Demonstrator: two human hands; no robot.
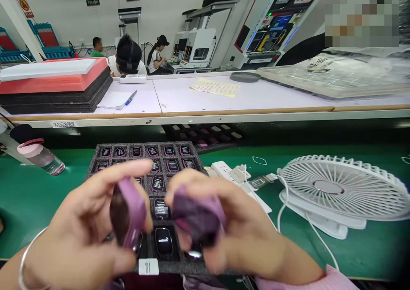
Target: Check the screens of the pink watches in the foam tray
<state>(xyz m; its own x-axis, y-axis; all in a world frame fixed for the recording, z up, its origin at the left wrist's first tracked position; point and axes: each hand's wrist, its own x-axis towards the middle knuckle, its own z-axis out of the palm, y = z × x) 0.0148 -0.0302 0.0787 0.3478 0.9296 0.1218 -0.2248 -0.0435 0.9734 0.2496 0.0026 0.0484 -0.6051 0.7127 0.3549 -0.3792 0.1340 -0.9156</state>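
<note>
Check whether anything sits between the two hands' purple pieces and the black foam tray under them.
Nothing visible does. The left hand grips one purple piece and the right hand grips the other purple piece, both held just above the foam tray. Only the hands themselves hide the tray's near slots.

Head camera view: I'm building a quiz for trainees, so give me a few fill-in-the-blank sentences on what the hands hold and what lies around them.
1. Each hand, left hand and right hand, holds a small ____ rounded casing.
2. Below the hands lies a black foam tray with a white tag numbered ____.
3. The white round desk fan lies on the ____ mat.
4. The clear water bottle has a ____ lid.

Missing words: purple; 81; green; pink
</note>
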